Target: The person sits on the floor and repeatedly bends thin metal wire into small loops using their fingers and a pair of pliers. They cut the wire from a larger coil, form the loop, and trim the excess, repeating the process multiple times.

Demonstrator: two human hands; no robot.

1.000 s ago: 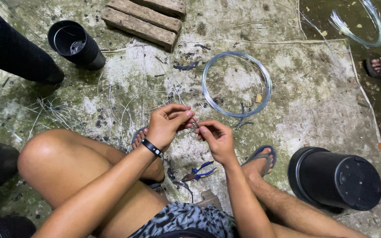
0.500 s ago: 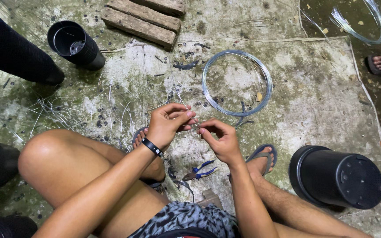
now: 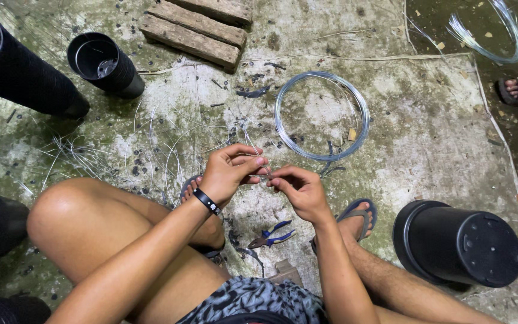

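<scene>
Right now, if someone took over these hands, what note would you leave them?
Left hand: fingers pinch a thin wire piece at one end.
Right hand: fingers pinch its other end, hands nearly touching.
Wire coil lies on the floor just ahead; blue-handled pliers lie by the feet, unused.
Cut wires lie scattered to the left; black pots behind.
The pinched piece is unfinished.

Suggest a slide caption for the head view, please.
Left hand and right hand pinch thin wire above blue-handled pliers.

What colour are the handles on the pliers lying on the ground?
Blue. The pliers lie between the person's feet, below the right hand; the head view shows them best.
</scene>
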